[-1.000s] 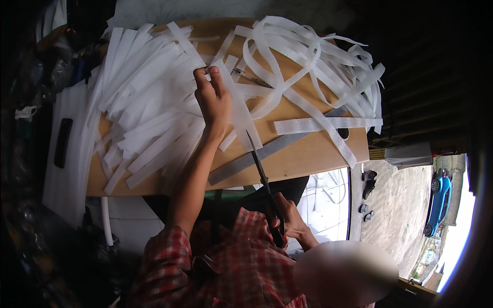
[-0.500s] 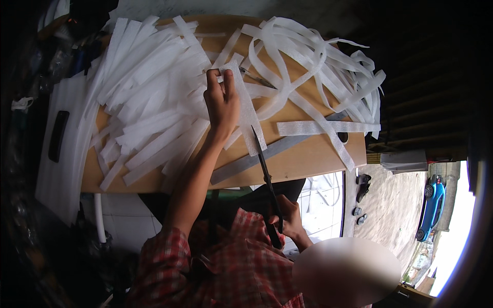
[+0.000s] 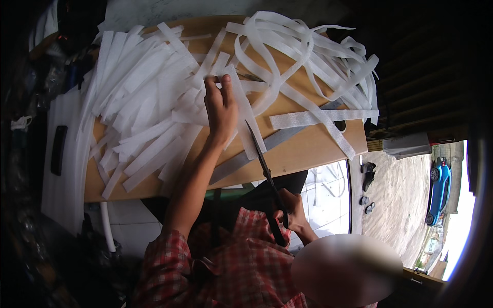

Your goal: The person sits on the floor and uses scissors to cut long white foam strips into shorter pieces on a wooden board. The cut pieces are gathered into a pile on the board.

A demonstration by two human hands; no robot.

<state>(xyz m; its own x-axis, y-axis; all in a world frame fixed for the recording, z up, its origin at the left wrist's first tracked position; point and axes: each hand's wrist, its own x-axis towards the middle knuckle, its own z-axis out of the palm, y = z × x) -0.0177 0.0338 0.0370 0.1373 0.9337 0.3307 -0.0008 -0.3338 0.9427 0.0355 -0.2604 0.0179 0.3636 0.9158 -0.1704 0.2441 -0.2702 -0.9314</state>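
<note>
My left hand [image 3: 223, 107] is closed, pinching a white foam strip [image 3: 245, 110] near its upper end above the middle of the table. The strip hangs down toward me, its lower end free. My right hand [image 3: 292, 209] grips the handles of large black scissors [image 3: 265, 172] close to my body. Their long blades point up and away from me and lie at the lower part of the strip. Whether the blades have cut into the foam cannot be made out.
Many short white foam strips [image 3: 149, 87] are piled on the left of the brown table [image 3: 303, 151]. Long curled strips [image 3: 280, 66] lie tangled at the right. A grey flat bar [image 3: 277, 139] crosses the table. A dark phone-like object [image 3: 59, 150] lies on foam sheets at the far left.
The scissor tips sit slightly farther up the strip than before. The strip stays pinched in my left hand. The whole view has turned a little.
</note>
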